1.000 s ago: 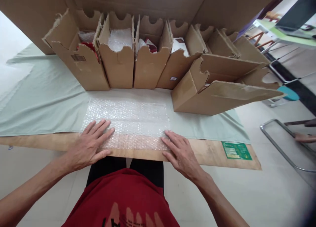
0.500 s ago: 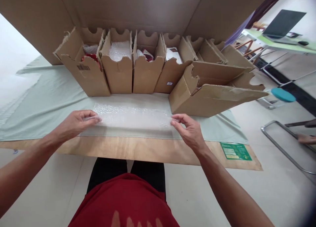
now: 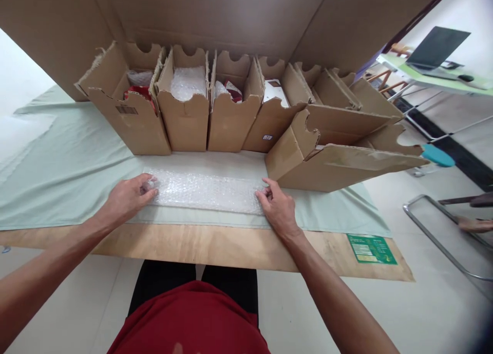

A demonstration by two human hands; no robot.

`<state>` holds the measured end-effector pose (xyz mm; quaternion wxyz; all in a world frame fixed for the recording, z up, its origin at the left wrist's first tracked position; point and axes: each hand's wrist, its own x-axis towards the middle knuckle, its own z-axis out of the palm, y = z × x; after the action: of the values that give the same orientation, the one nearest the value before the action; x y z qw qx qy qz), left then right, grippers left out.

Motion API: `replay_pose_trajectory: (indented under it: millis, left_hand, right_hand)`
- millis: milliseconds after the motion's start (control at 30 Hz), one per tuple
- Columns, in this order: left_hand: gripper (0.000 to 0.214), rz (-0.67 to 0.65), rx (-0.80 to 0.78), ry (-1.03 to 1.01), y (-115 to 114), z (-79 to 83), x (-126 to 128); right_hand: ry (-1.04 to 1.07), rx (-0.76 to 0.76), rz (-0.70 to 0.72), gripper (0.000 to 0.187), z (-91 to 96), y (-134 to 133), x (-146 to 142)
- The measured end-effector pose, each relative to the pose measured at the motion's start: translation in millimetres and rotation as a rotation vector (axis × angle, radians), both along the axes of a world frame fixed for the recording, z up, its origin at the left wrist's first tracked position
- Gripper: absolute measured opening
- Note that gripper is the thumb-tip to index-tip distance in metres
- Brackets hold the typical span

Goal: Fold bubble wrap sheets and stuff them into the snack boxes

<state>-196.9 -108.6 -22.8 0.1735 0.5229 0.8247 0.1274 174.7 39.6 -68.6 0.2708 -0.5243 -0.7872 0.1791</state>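
Note:
A long folded strip of clear bubble wrap (image 3: 208, 191) lies on the pale green cloth (image 3: 88, 153). At its left end my left hand (image 3: 131, 193) is closed, thumb and forefinger gripping the edge. My right hand (image 3: 279, 208) has its thumb and curled fingers on the right end. Behind the strip stand several cardboard bins with scalloped rims. The leftmost bin (image 3: 148, 130) contains something red and a clear wrapped piece. Bubble wrap fills the second bin (image 3: 184, 123). A wider cardboard bin (image 3: 342, 166) sits at an angle just beyond my right hand.
A tall cardboard panel (image 3: 215, 15) rises behind the bins. The wooden table edge (image 3: 185, 246) runs along my front, with a green label (image 3: 372, 248) at right. Farther right are a laptop (image 3: 439, 51) on a table, a blue stool (image 3: 439, 155) and a metal frame (image 3: 435, 236).
The bubble wrap strip has come down flatter onto the cloth. My right hand has moved slightly left and lower, while my left hand stays at the strip's left end. The view has shifted slightly.

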Motion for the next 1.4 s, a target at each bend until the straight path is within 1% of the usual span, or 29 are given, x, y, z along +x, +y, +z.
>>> replay_pose_trajectory:
  millis: [67,167,267,367,433,467,533,567,667,733,800,833,867,933,967,1000,1067,1133,1167,1200,1233,1267,1333,1367,1400]
  left_hand:
    - [0.056,-0.022,0.028,0.128,-1,-4.8,-3]
    - [0.066,-0.005,0.023,0.265,-1,-7.4,-8]
    - [0.064,-0.014,-0.074,0.234,4,-4.1,-11]
    - [0.056,0.005,-0.188,0.164,13,0.8,-13]
    - [0.051,0.029,-0.230,0.157,18,3.0,-15]
    - [0.046,0.024,-0.238,0.160,20,3.6,-16]
    - [0.033,-0.020,-0.232,0.159,21,3.7,-18]
    - [0.028,-0.044,-0.221,0.159,20,3.2,-18]
    - [0.021,-0.077,-0.181,0.178,16,0.8,-17]
    - [0.019,-0.088,-0.163,0.198,14,0.4,-16]
    - [0.017,-0.114,-0.166,0.213,13,3.4,-15]
    - [0.015,-0.136,-0.170,0.220,15,6.5,-15]
    - [0.014,-0.162,-0.170,0.230,19,10.7,-14]
    - [0.014,-0.227,-0.140,0.264,33,21.5,-8]
    - [0.017,-0.263,-0.110,0.288,44,27.4,-3]
    - [0.021,-0.300,-0.074,0.312,56,33.0,4]
    - [0.028,-0.370,0.006,0.356,82,41.5,20]
    - [0.034,-0.441,0.146,0.426,102,44.0,40]
    - [0.038,-0.476,0.239,0.459,107,42.5,49]
    - [0.042,-0.517,0.338,0.480,107,39.0,58]
    - [0.043,-0.570,0.434,0.477,101,33.7,67]
    - [0.042,-0.637,0.511,0.440,91,26.7,74]
    - [0.032,-0.795,0.577,0.266,58,10.4,84]
    - [0.027,-0.870,0.568,0.147,39,2.4,86]
    - [0.024,-0.913,0.542,0.019,20,-4.8,87]
  right_hand:
    - [-0.124,0.048,0.011,0.043,0.2,-2,1]
    - [-0.246,0.068,0.017,0.045,2.7,-3,1]
    - [-0.278,0.022,0.013,0.049,6.9,0,-5]
    - [-0.251,-0.107,-0.006,0.050,13.7,9,-16]
    - [-0.208,-0.221,0.009,0.043,19.9,14,-21]
    - [-0.184,-0.266,0.033,0.036,23.2,15,-21]
    - [-0.145,-0.309,0.097,0.017,29.9,13,-19]
    - [-0.127,-0.318,0.127,0.012,33.1,9,-16]
    - [-0.003,-0.361,0.194,0.016,42.1,-12,-2]
    - [0.112,-0.418,0.229,0.019,47.3,-33,10]
    - [0.195,-0.486,0.246,0.020,50.8,-58,21]
    - [0.216,-0.521,0.255,0.026,51.5,-72,26]
    - [0.229,-0.554,0.268,0.037,51.3,-86,31]
    - [0.245,-0.609,0.303,0.061,48.0,-113,35]
    - [0.263,-0.635,0.322,0.067,45.0,-126,35]
    - [0.292,-0.663,0.339,0.070,41.1,-138,34]
    - [0.379,-0.734,0.333,0.070,31.6,-160,25]
    - [0.456,-0.826,0.281,0.070,20.9,-177,11]
    - [0.482,-0.870,0.251,0.069,15.7,-183,4]
    - [0.502,-0.907,0.227,0.067,10.9,-188,-3]
    - [0.517,-0.932,0.218,0.062,7.0,-191,-8]
    - [0.532,-0.942,0.225,0.056,4.0,-193,-12]
    - [0.556,-0.917,0.263,0.043,1.5,-194,-16]
    - [0.564,-0.901,0.283,0.039,2.1,-193,-15]
    - [0.569,-0.894,0.298,0.036,3.9,-191,-13]
